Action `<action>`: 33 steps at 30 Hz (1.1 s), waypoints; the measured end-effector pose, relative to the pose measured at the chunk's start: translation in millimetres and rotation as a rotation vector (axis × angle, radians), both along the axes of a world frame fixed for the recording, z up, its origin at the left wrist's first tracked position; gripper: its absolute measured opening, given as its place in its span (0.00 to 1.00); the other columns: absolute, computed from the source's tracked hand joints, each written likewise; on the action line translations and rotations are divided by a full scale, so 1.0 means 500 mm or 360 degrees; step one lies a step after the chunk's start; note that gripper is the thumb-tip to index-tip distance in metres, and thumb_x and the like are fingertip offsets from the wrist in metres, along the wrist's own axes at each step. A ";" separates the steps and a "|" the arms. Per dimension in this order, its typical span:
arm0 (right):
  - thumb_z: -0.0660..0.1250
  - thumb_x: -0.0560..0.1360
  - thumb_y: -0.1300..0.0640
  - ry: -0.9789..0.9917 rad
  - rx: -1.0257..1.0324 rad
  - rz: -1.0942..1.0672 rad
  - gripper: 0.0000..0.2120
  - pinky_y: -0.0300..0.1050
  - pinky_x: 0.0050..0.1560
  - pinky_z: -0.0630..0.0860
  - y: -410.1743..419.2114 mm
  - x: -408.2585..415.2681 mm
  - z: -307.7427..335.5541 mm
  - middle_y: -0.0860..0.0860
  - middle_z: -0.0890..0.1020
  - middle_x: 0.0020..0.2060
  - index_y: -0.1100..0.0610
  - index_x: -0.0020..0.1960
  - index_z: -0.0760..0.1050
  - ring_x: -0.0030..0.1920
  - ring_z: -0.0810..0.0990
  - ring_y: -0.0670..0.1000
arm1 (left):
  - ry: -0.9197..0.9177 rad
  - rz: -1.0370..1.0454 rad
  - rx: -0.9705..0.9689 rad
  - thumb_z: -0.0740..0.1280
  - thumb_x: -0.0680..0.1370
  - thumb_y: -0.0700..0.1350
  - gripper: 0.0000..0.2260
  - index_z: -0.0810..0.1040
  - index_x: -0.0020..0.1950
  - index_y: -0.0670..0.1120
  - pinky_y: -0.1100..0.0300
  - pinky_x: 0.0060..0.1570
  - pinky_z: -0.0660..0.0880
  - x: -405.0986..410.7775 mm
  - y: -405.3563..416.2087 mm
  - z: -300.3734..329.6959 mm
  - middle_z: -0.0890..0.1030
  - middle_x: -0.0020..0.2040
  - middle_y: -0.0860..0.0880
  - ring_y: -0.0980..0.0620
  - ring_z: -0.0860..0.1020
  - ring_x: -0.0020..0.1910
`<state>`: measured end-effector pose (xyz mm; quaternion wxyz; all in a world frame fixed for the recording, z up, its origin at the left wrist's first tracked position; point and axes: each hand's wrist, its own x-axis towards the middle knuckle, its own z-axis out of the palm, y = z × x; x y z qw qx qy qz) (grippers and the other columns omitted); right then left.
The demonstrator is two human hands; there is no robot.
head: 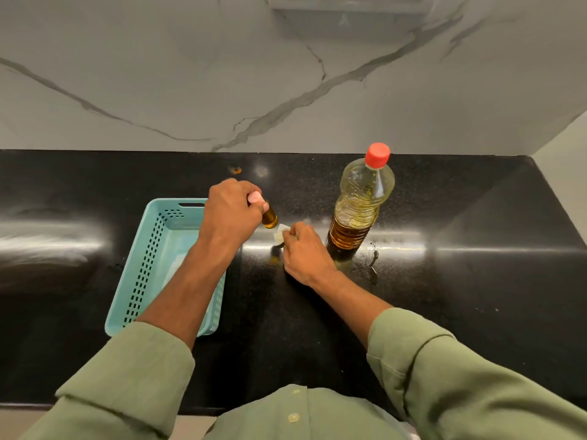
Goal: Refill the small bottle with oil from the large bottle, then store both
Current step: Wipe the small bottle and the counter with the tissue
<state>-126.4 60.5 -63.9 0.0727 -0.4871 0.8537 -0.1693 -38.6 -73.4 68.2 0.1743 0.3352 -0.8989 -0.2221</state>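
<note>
The large clear bottle (359, 211) stands upright on the black counter with its red cap on, roughly a third full of amber oil. My left hand (232, 214) grips the small bottle (270, 219) near its pink cap and holds it above the counter, tilted with its bottom toward the right; amber oil shows inside. My right hand (305, 252) rests on the counter just left of the large bottle, fingertips pinching a small white thing (281, 233) under the small bottle's bottom. What that white thing is I cannot tell.
A teal perforated basket (149, 249) sits on the counter to the left, under my left forearm, with something pale inside. Oil smears glisten on the counter (476, 281) right of the large bottle. A marble wall (190, 90) backs the counter.
</note>
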 end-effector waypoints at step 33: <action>0.62 0.78 0.66 -0.0247 -0.0004 -0.0867 0.14 0.54 0.56 0.77 0.279 -0.160 0.022 0.62 0.79 0.51 0.66 0.57 0.84 0.52 0.78 0.62 | -0.0407 -0.0370 0.0027 0.75 0.75 0.51 0.26 0.74 0.71 0.49 0.46 0.56 0.76 -0.123 0.018 -0.140 0.78 0.60 0.44 0.41 0.78 0.59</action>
